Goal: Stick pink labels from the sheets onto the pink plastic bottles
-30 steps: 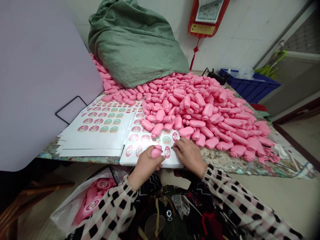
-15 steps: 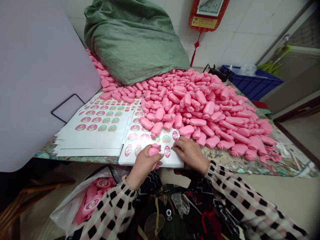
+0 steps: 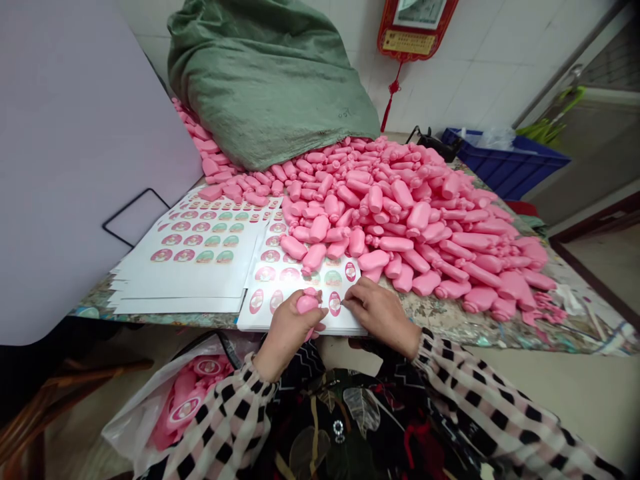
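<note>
My left hand (image 3: pixel 290 328) is closed around a small pink plastic bottle (image 3: pixel 307 304), above the front edge of a sticker sheet (image 3: pixel 300 319). Pink and green stickers in rows cover that sheet, the top one of a stack. At its right side, the bent fingertips of my right hand (image 3: pixel 379 312) meet the right edge of an oval pink sticker (image 3: pixel 334 303); whether they pinch that edge is too small to tell. Another oval sticker (image 3: pixel 350 271) lies just above it on the sheet.
A large heap of pink bottles (image 3: pixel 430 227) spills from a green sack (image 3: pixel 270 80). More sticker sheets (image 3: pixel 185 287) are stacked at left. Below the table edge, a clear bag (image 3: pixel 135 427) holds labelled pink bottles. A blue crate (image 3: pixel 510 167) stands back right.
My right hand has shifted slightly, its fingertips now a little lower at the oval sticker's edge. My left hand keeps the bottle in the same place.
</note>
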Demonstrator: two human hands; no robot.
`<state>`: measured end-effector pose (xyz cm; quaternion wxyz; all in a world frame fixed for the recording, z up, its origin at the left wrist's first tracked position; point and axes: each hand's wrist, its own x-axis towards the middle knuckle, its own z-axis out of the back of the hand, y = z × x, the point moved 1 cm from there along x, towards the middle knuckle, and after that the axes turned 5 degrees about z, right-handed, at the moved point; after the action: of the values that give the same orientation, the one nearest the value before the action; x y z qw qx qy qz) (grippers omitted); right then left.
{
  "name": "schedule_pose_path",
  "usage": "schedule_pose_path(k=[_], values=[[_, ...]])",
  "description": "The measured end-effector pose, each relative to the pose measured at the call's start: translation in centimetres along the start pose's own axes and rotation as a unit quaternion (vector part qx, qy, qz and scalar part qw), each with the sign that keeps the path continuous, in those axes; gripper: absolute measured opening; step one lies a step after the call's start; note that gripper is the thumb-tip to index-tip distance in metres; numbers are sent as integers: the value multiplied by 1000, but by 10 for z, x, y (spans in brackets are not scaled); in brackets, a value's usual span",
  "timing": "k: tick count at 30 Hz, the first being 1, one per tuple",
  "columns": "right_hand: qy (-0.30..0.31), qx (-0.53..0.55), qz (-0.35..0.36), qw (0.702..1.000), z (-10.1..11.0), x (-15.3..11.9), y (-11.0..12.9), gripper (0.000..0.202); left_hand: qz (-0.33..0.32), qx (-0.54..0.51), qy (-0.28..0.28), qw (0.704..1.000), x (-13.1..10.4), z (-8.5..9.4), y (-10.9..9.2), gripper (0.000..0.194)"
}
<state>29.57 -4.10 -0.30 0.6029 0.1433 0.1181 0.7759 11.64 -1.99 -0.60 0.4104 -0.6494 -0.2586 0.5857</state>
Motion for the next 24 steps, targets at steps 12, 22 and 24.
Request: schedule_pose_path(k=[12,22,24], values=[[20,-79,35,996,10,10,-1,18,0,14,-4,1000,2,1,2,40],[-77,62,-120,988,-19,-6,7,11,-4,25,4,1000,1,0,2,41],[-92,44,-128,986,-23,-8,13,11,-6,34,7,999,1,0,2,41]])
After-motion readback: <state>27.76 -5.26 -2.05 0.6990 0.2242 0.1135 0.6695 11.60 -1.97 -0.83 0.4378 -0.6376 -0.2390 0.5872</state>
